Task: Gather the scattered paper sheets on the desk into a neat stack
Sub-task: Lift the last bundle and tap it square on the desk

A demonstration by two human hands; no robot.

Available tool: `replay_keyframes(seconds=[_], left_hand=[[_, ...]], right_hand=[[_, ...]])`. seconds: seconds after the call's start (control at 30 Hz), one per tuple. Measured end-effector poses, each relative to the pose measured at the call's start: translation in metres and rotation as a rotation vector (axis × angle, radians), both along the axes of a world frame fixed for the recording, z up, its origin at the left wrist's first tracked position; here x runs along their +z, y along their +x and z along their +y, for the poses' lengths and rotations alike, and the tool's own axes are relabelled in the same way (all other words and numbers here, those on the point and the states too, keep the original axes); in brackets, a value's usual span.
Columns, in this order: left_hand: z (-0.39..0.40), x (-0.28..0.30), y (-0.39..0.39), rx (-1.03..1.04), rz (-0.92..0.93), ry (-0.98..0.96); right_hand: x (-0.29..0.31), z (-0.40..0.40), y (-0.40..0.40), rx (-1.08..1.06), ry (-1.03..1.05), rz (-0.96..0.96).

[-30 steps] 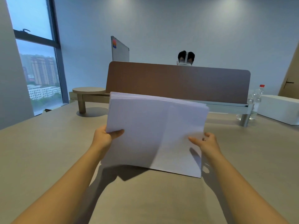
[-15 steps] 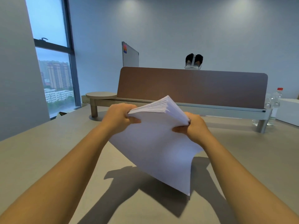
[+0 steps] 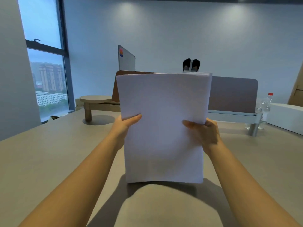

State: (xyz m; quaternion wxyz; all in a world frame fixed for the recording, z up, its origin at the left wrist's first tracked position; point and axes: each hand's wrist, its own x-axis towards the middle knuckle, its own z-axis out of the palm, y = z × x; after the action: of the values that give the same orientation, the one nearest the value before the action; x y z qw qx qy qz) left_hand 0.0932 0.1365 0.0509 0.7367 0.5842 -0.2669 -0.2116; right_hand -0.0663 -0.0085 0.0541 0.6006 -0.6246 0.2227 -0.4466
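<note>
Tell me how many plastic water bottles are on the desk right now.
1: a water bottle with a red cap stands at the far right, beside the divider's metal foot. The held paper stack could hide others behind it.

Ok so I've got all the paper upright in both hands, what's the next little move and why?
Probably tap the bottom edge of the paper stack down on the desk. The left hand and right hand grip its sides, it stands upright, its lower edge bows just above the desk, and its top right corner looks slightly fanned, so a tap should square it.
</note>
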Motion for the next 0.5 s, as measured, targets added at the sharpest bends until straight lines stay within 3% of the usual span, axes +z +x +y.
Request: replay_keyframes(seconds=[0.23,0.4,0.5], left_hand=[[-0.005,0.028,-0.008,0.02,-0.082,-0.16],[-0.002,0.005,-0.002,-0.057,-0.145,-0.05],[-0.003,-0.016,0.0,-0.081,-0.101,-0.006]], right_hand=[[0.019,-0.003,-0.008,-0.015,0.038,-0.028],[0.001,-0.005,-0.021,0.173,0.077,0.088],[-0.016,-0.005,-0.02,0.137,0.11,0.089]])
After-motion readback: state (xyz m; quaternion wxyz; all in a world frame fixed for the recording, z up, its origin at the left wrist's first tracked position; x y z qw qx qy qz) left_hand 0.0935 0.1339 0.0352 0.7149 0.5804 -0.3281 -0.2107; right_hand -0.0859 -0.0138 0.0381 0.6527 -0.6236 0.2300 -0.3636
